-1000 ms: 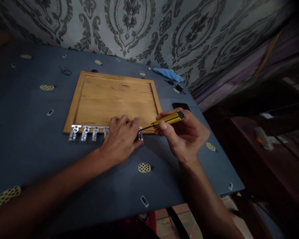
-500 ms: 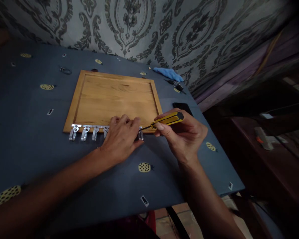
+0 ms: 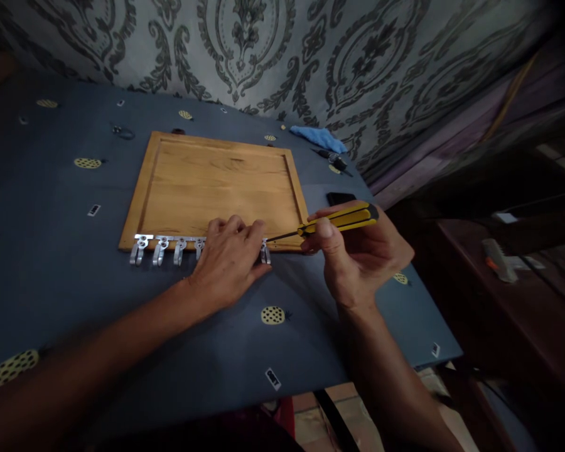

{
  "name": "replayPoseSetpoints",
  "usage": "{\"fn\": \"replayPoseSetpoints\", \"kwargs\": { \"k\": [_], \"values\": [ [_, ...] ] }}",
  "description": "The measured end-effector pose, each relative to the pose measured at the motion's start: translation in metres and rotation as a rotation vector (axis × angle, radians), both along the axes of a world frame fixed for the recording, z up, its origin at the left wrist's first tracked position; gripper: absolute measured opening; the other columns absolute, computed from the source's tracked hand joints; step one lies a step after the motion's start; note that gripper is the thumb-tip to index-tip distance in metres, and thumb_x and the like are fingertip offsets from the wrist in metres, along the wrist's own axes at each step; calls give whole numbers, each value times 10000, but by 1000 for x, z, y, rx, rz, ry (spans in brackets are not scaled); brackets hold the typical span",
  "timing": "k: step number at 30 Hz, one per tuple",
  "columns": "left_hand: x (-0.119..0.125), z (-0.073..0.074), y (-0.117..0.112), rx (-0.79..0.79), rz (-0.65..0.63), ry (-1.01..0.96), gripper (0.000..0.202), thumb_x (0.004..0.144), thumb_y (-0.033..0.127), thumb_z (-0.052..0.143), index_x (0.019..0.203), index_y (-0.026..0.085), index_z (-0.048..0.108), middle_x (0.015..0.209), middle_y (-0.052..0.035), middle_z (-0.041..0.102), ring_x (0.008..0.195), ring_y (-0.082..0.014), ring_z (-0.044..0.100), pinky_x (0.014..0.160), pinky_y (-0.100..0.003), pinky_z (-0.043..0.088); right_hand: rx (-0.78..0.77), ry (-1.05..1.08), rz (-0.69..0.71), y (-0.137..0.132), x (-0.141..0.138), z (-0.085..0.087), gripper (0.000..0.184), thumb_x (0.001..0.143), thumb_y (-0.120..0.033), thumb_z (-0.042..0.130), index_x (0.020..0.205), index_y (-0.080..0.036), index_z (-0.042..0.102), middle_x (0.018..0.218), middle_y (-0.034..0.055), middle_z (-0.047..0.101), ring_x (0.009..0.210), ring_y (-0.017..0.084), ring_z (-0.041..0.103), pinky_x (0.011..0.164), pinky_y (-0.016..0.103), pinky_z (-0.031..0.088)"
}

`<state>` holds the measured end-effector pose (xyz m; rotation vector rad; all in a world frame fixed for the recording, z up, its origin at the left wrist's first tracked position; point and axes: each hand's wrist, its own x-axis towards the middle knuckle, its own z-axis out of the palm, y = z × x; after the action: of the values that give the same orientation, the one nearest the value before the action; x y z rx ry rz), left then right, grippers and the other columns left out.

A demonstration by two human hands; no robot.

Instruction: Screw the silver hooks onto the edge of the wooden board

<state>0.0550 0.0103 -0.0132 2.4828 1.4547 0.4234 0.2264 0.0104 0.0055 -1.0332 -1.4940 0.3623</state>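
Note:
A framed wooden board [image 3: 221, 188] lies flat on the table. Along its near edge runs a metal hook rail [image 3: 162, 248] with several silver hooks; its middle part is hidden under my left hand [image 3: 228, 257]. The fingers of that hand are bent over the rail and the board's edge, with the thumb on the near side, pressing the rail in place. My right hand [image 3: 358, 251] grips a yellow and black screwdriver [image 3: 341, 221] between thumb and fingers, held nearly level. Its thin shaft points left to the rail's right end, by the last hook [image 3: 265, 252].
Past the board's right side lie a blue cloth [image 3: 319, 138], a dark tool [image 3: 334, 160] and a black phone-like object [image 3: 341, 199]. A small dark loop [image 3: 122, 132] sits at the back left. The patterned tablecloth [image 3: 193, 370] drops off at the right edge.
My right hand has drawn the screwdriver to the right and tilted it flatter. My left hand and the board have stayed in place.

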Motion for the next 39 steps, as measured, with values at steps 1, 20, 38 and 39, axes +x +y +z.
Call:
{"fn": "replayPoseSetpoints", "kwargs": {
  "k": [1,20,38,39],
  "values": [
    [0,0,0,-5,2,7,376,892,364,721,1150,181,519,1101,-92,720,1095,-308,546,926,-444,369,-15,-10,1,0,1,0,138,864,-380,750,826,-250,723,752,-6,704,532,122,635,451,264,531],
    [1,2,0,-33,-10,15,407,895,359,716,1194,158,525,1119,-103,703,1110,-320,550,943,-464,374,-104,-107,95,3,5,-4,104,876,-320,735,886,-217,726,771,-8,689,604,116,640,496,245,524],
    [1,2,-1,-33,-4,21,447,887,365,738,1209,145,520,1114,-114,694,1127,-324,558,951,-468,379,-126,-166,190,3,10,3,71,886,-281,733,885,-210,727,878,4,736,520,78,606,443,228,489],
    [1,2,-1,-33,-3,20,450,885,368,741,1209,147,519,1116,-111,694,1128,-325,558,953,-469,379,-118,-167,189,3,9,2,72,873,-276,749,870,-210,722,853,-2,724,529,82,606,446,227,494]
  ]
}}
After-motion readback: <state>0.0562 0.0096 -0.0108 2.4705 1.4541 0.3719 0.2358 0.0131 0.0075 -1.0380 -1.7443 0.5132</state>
